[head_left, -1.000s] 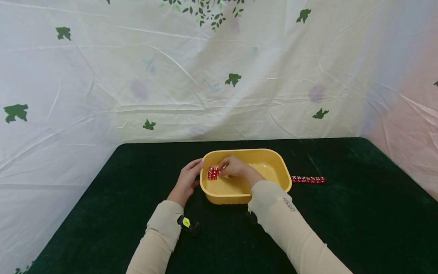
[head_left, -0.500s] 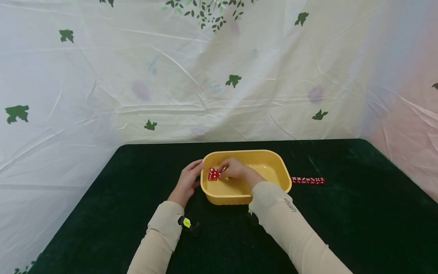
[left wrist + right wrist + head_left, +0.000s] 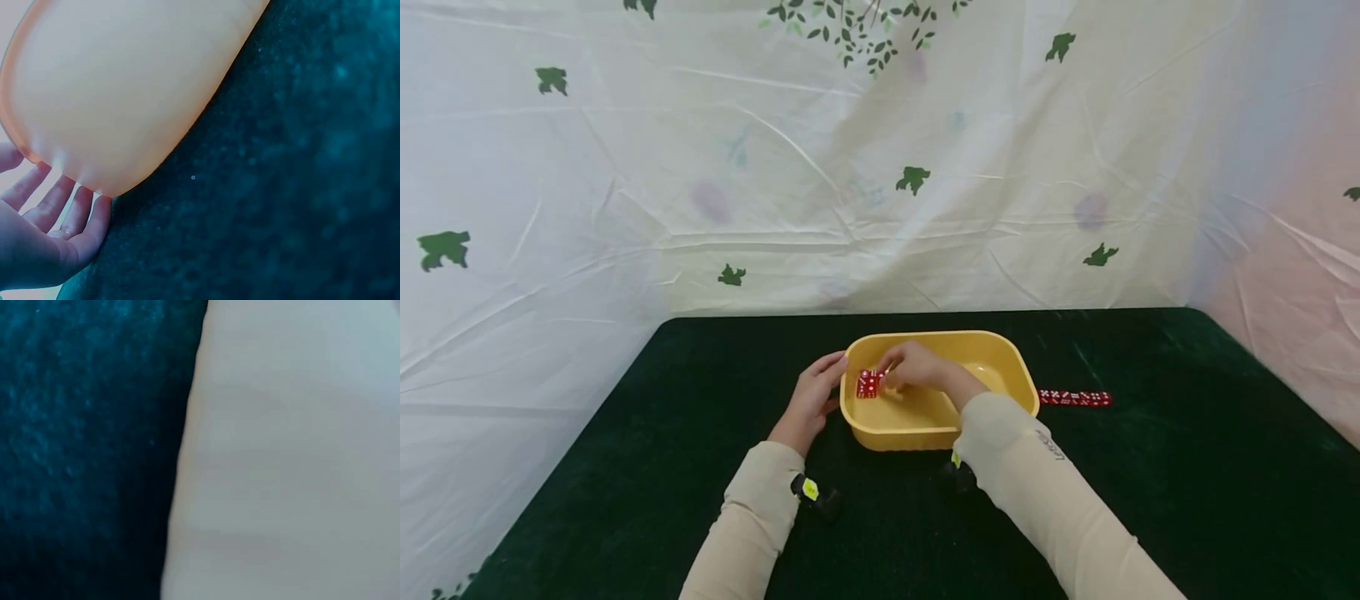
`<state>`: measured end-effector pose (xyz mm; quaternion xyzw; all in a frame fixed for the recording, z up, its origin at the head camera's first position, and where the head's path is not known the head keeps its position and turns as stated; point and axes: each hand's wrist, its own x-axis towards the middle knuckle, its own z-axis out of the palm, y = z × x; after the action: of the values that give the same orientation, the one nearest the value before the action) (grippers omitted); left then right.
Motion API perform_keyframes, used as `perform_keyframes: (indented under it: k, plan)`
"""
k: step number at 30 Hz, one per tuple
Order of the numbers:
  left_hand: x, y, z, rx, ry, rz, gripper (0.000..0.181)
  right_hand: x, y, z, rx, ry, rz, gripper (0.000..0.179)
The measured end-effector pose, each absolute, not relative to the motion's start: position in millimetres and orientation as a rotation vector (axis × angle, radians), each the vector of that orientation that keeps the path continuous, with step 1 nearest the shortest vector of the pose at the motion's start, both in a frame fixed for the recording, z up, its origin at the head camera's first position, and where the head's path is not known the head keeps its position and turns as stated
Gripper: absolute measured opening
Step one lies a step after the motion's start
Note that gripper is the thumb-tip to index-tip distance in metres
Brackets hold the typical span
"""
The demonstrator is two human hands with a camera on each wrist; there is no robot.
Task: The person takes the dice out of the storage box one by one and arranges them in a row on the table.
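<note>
Since half a second ago the right hand (image 3: pixel 917 367) has shifted slightly toward three o'clock, fingers bent at the red dice (image 3: pixel 867 385); whether it pinches one I cannot tell; these, white-spotted, sit packed at nine o'clock inside the yellow tub (image 3: pixel 940 438); the left hand (image 3: pixel 811 396), fingers extended, touches its outer wall; more dice (image 3: pixel 1075 398) line up at three o'clock on green cloth (image 3: pixel 625 467); pale printed sheeting (image 3: pixel 775 167) hangs behind.

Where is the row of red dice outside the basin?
In the head view, the red dice row lies on the green tabletop, just right of the yellow basin.
</note>
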<state>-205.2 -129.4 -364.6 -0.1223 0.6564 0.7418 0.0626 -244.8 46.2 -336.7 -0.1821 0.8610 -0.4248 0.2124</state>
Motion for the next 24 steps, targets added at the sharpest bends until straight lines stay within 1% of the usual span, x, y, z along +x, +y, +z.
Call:
perform_keyframes:
  k: [11, 24]
  plan:
    - [-207, -128, -365, -0.378, 1.977, 2.24, 0.033, -250, 72, -316, -0.617, 2.435, -1.228, 0.014]
    - [-209, -130, -362, -0.371, 1.974, 2.237, 0.031, -251, 119, -287, -0.547, 2.45, -1.255, 0.021]
